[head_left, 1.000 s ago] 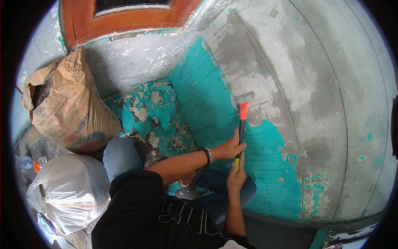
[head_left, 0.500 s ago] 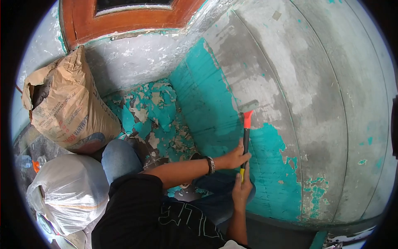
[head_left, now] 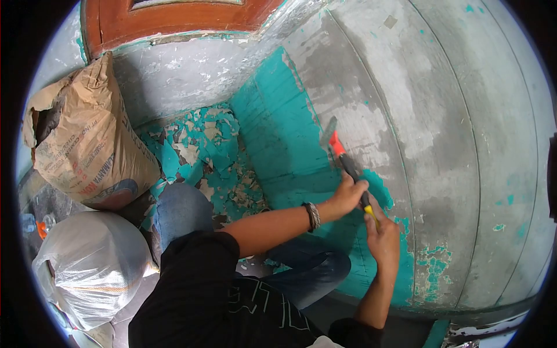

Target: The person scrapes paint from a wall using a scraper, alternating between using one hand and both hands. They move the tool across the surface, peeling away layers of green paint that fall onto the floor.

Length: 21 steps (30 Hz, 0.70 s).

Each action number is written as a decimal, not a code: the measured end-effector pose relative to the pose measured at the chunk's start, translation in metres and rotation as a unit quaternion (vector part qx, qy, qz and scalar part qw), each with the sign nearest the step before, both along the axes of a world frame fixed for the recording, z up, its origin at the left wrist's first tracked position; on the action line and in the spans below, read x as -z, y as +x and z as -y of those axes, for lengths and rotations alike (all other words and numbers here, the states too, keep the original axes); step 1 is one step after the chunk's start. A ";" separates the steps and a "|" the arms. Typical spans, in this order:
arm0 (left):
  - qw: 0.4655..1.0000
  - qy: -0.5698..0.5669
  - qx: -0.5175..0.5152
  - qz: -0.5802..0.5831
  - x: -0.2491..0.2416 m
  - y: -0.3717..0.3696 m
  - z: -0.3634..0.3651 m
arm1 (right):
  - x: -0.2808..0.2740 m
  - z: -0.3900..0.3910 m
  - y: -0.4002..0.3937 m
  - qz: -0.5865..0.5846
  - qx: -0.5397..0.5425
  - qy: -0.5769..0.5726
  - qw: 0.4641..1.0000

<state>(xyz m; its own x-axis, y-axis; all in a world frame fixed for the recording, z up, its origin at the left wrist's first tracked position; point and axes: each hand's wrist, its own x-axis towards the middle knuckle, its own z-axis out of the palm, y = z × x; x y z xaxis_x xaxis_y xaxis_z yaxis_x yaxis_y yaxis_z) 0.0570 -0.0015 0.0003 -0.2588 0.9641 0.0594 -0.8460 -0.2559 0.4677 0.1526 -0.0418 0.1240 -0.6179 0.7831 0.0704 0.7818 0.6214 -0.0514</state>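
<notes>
A long-handled scraper point(head_left: 347, 165) with a red neck, black shaft and yellow end leans diagonally across the wall. Its wide grey blade lies at the border between teal paint point(head_left: 278, 116) and bare grey wall point(head_left: 360, 87). My left hand point(head_left: 350, 192), with a braided bracelet at the wrist, is wrapped round the middle of the shaft. Lower down, my right hand point(head_left: 383, 235) grips the yellow end of the handle. Teal paint surrounds both hands, with a ragged edge just right of them.
Peeled paint flakes point(head_left: 200, 145) cover the floor corner at the wall's foot. A torn brown paper sack point(head_left: 93, 145) stands at the left, above a full whitish plastic bag point(head_left: 96, 267). My bent knee point(head_left: 184, 211) is between them and the wall. An orange-brown wooden frame point(head_left: 185, 26) is at the top.
The scraper has swung from near upright to a diagonal tilt, its blade shifting left and up. Both hands have moved up and right with it. Less teal paint shows right of the shaft.
</notes>
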 end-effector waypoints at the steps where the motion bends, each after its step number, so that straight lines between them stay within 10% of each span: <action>1: 0.999 -0.029 -0.024 -0.012 0.006 -0.005 -0.002 | 0.007 -0.004 -0.002 0.009 0.003 -0.011 1.000; 21: 0.986 -0.118 -0.068 -0.094 0.081 -0.060 -0.019 | 0.089 -0.017 -0.041 -0.031 -0.053 -0.025 0.998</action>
<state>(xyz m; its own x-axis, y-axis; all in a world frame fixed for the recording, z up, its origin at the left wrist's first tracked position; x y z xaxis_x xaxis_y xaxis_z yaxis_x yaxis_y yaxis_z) -0.0031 0.0180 -0.0803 -0.3917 0.9143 -0.1030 -0.7048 -0.2262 0.6723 0.1113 -0.0246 0.0352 -0.6928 0.7173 0.0738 0.7064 0.6957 -0.1307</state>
